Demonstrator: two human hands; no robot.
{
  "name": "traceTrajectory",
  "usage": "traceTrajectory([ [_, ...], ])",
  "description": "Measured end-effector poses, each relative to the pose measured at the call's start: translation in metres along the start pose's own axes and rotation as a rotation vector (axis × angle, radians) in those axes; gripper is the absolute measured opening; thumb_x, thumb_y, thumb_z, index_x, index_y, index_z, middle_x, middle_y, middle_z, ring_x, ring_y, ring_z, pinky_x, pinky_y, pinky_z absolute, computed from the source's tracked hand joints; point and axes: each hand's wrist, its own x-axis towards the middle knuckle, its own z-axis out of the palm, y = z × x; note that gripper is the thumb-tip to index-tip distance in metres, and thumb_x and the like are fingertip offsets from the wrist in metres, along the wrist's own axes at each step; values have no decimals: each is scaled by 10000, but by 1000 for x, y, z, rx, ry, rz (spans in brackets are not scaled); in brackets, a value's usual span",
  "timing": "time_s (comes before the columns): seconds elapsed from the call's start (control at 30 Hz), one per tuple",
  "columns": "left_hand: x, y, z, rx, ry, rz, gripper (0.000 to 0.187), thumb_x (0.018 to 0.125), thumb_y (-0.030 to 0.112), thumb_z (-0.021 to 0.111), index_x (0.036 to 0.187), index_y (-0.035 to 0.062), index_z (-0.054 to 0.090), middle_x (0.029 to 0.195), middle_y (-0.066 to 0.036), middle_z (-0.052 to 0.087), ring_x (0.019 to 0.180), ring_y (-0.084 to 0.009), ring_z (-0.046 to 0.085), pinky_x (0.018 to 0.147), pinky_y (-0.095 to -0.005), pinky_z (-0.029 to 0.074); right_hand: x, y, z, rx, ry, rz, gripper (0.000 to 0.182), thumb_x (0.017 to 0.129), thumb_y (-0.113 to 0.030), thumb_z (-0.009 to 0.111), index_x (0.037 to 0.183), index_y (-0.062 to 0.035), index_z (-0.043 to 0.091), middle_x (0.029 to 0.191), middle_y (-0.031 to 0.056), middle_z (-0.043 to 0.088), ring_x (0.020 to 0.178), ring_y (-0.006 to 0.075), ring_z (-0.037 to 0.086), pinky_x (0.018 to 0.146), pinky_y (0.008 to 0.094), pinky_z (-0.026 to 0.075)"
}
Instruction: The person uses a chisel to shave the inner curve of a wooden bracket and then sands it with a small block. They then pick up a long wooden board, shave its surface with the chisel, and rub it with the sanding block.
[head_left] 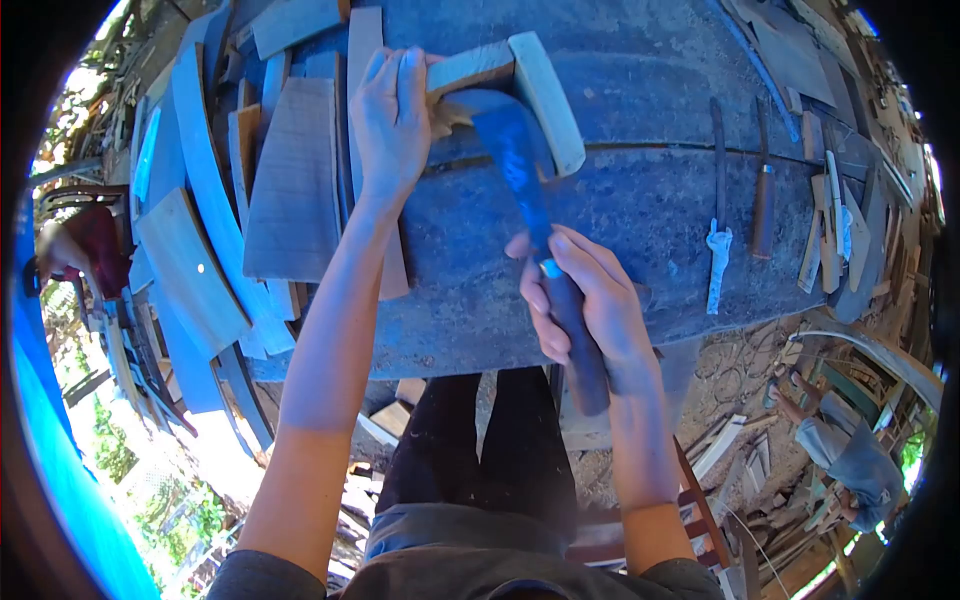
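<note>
My left hand (390,130) is closed around the left end of an angled wooden piece (548,105) at the far middle of the dark worktable. Its light end stands at roughly a right angle to the part in my fingers. My right hand (590,290) grips the dark wooden handle of a broad-bladed knife (515,165). The blade points away and to the left, and its tip overlaps the inner side of the wooden piece. Blur hides whether the edge touches the wood.
Planks and curved boards (295,180) cover the left side of the table (460,320). On the right lie a wooden-handled tool (764,210), a tool with a wrapped handle (718,255) and wood strips (830,220). One person (850,450) is at lower right, another (80,245) at far left.
</note>
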Motion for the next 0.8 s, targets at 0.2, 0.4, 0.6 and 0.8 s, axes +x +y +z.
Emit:
traceTrajectory([
  [0.2,-5,-9,-14,-171,-156,-23,351,1029,279,495,1314,85,557,1083,-97,563,967,-213,557,825,-351,465,-3,0,-7,-110,-76,52,355,1048,-314,419,1124,6,551,667,25,515,389,81,482,350,228,386],
  [0.4,-46,-27,0,-272,-28,-95,769,856,192,764,1477,58,330,1380,-118,471,1254,-243,511,1056,-415,447,-82,22,-46,-71,59,102,363,1044,-309,424,1147,22,530,679,51,530,378,94,473,341,232,387],
  [0.6,33,1,-31,139,-398,75,449,799,195,789,1203,56,653,1041,-111,635,1003,-254,616,871,-377,490,-76,1,-71,-40,240,-138,351,1053,-305,409,1161,10,518,683,67,531,379,116,487,334,247,394],
  [0.8,83,-4,-49,352,-592,228,444,804,206,793,1190,22,668,993,-74,631,945,-204,605,886,-338,474,-47,-19,-82,-203,382,-247,336,1058,-288,410,1175,0,537,688,39,517,393,109,495,337,254,399],
])
